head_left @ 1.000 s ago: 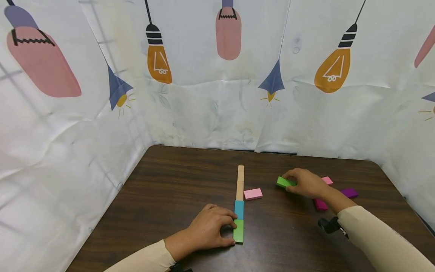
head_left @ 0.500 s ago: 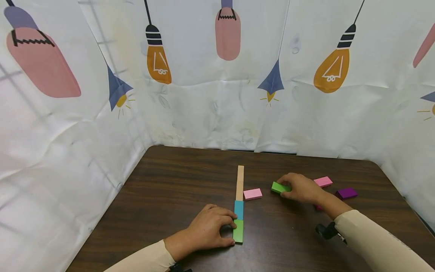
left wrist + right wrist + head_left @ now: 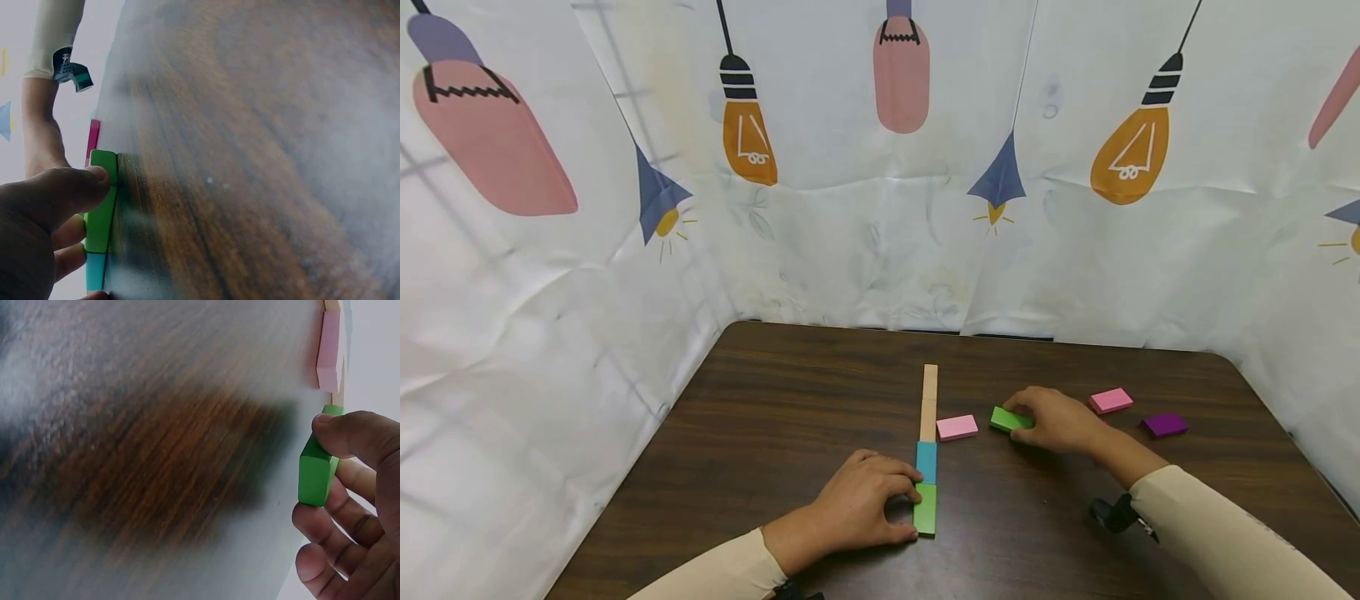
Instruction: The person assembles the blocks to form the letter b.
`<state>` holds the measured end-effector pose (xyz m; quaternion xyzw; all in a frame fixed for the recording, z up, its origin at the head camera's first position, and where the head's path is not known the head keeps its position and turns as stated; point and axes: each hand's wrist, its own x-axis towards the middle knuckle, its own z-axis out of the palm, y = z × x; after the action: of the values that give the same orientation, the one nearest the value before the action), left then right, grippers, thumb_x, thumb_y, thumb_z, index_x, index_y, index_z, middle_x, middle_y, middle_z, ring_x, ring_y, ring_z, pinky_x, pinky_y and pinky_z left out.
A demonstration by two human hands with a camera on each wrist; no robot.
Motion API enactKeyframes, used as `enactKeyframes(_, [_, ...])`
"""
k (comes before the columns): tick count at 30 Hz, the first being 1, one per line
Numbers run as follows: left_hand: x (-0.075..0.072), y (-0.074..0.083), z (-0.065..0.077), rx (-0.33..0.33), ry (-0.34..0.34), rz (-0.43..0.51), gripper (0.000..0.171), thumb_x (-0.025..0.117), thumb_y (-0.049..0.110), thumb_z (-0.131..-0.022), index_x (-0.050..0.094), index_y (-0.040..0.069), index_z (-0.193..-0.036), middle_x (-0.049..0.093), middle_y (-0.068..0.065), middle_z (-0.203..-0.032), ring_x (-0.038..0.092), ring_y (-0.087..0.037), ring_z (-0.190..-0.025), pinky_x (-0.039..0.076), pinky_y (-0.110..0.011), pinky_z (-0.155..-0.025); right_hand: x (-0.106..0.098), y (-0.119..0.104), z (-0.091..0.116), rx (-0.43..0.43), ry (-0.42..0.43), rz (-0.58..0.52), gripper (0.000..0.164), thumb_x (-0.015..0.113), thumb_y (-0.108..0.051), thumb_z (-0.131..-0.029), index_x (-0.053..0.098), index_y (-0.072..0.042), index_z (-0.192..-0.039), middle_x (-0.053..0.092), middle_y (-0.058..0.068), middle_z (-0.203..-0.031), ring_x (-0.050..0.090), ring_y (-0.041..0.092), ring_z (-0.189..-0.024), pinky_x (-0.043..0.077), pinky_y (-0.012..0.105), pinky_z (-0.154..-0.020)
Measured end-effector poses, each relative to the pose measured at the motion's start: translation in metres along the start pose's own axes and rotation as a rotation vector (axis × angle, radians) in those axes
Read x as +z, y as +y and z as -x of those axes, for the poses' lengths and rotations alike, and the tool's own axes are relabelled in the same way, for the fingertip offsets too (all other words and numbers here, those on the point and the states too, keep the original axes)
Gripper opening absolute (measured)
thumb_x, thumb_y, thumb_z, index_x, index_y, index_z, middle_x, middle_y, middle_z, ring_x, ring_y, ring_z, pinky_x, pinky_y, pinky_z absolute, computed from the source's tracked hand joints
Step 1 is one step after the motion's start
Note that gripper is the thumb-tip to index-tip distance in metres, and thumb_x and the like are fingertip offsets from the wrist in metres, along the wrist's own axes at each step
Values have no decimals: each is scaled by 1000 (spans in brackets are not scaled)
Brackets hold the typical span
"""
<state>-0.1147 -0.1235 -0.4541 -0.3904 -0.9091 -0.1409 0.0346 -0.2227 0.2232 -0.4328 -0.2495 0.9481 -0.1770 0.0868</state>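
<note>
My left hand [image 3: 867, 502] rests at the near end of a straight row of blocks. Its thumb and fingers hold the lime-green block [image 3: 926, 512], thumb at the near end and fingers along the left side. Beyond it in the row come a blue block [image 3: 927, 461] and two bare-wood blocks [image 3: 928, 419]. Between thumb and fingers, my right hand [image 3: 1057, 421] pinches a second green block [image 3: 1008, 419], close over the table to the right of the row. The right wrist view shows the thumb on this green block [image 3: 315, 478] and fingertips on its other side.
A light pink block [image 3: 957, 427] lies slantwise against the row's right side. Farther right are another pink block [image 3: 1110, 401] and a purple block [image 3: 1165, 426]. A magenta block [image 3: 93, 139] is mostly hidden behind the right hand. Patterned cloth [image 3: 865, 250] hangs behind the brown table [image 3: 805, 375].
My right hand has moved left and slightly nearer with the green block, away from the pink and purple blocks. The left hand and the row have stayed put.
</note>
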Motion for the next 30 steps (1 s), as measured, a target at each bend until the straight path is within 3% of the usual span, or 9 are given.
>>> enactKeyframes(30, [-1, 1, 0, -3, -2, 10, 31, 82, 50, -82, 77, 31, -106, 65, 16, -127, 59, -3, -118, 44, -44, -99, 13, -9, -2, -24, 0, -18, 35, 84, -24, -84, 73, -13, -115, 66, -5, -103, 58, 13, -90, 51, 38, -78])
